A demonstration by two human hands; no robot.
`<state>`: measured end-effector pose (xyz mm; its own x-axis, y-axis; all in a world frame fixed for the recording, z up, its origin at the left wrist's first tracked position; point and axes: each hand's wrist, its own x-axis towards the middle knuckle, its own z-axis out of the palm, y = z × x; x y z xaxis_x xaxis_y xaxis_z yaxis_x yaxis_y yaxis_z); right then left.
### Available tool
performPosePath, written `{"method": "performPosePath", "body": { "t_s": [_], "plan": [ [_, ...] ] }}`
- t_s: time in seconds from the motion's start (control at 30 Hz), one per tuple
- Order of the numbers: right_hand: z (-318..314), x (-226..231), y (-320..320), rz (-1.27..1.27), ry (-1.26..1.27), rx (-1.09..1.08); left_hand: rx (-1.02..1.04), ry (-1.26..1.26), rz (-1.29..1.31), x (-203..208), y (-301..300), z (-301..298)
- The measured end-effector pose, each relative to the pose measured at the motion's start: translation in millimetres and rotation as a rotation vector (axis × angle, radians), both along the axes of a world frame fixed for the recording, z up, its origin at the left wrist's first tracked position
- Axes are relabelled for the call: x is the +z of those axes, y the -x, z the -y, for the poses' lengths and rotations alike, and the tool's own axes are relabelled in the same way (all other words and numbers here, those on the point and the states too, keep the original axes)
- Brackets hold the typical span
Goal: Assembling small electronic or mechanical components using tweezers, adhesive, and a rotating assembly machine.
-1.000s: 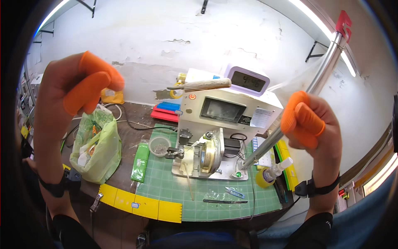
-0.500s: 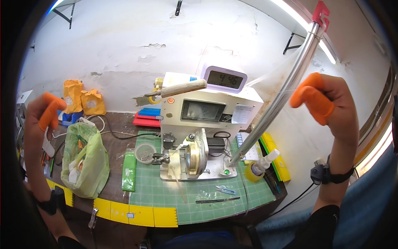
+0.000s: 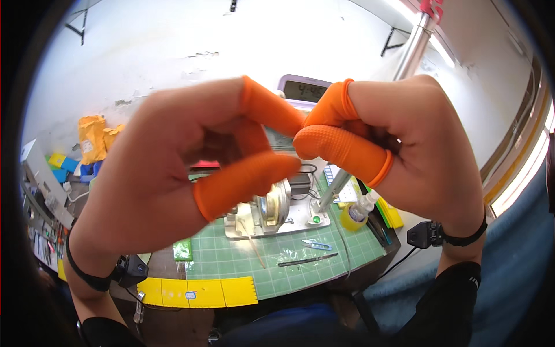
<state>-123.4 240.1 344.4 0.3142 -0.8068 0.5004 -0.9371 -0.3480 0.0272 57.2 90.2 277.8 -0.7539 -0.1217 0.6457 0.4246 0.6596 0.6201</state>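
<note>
Work looks unfinished, completed share unclear | left hand [image 3: 159, 168] curled, pinch parted | right hand [image 3: 425, 141] pinched together, contents indiscernible

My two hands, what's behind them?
Behind the left hand and right hand, part of a clock shows above and a metal wheel below. Whatever else they cover is hidden.

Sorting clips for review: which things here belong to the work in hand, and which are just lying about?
Work in hand:
- left hand, pinch open
- right hand, pinch closed
- orange finger cots
- machine with metal wheel, probably

Lying about, apparently:
- blue-handled thread snips
- dark slim rod
- white-capped bottle
- purple-framed digital clock
- yellow notched strip
</note>
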Motion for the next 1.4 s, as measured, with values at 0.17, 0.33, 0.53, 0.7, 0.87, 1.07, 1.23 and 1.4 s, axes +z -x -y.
{"method": "performPosePath", "body": {
  "t_s": [0.17,0.33,0.53,0.7,0.87,1.07,1.23,1.4],
  "plan": [
    [-8.8,11.7,9.8,-0.030,-0.018,-0.029,0.187,0.043,-0.172,6.0,10.1,-5.0],
    [-13.3,25.7,-0.3,-0.035,-0.054,-0.012,0.326,0.021,-0.142,15.5,-1.7,-4.9],
    [-30.7,35.8,6.4,-0.194,-0.060,-0.048,0.740,0.320,-0.069,65.5,-48.8,52.1],
    [-87.3,119.1,82.9,-0.207,-0.101,-0.105,0.780,0.410,-0.067,-7.1,-187.7,304.4],
    [-64.3,37.6,97.4,-0.093,-0.120,0.028,0.843,0.445,0.077,13.5,-191.3,239.1],
    [-21.4,17.4,64.4,-0.136,-0.165,0.008,0.791,0.396,0.042,-13.5,-125.3,210.9],
    [-24.2,8.0,62.5,-0.130,-0.144,0.062,0.810,0.426,0.049,20.8,-75.9,142.0],
    [-18.5,9.9,98.3,-0.117,-0.134,0.138,0.848,0.447,0.074,50.1,-22.7,106.2]
  ]
}}
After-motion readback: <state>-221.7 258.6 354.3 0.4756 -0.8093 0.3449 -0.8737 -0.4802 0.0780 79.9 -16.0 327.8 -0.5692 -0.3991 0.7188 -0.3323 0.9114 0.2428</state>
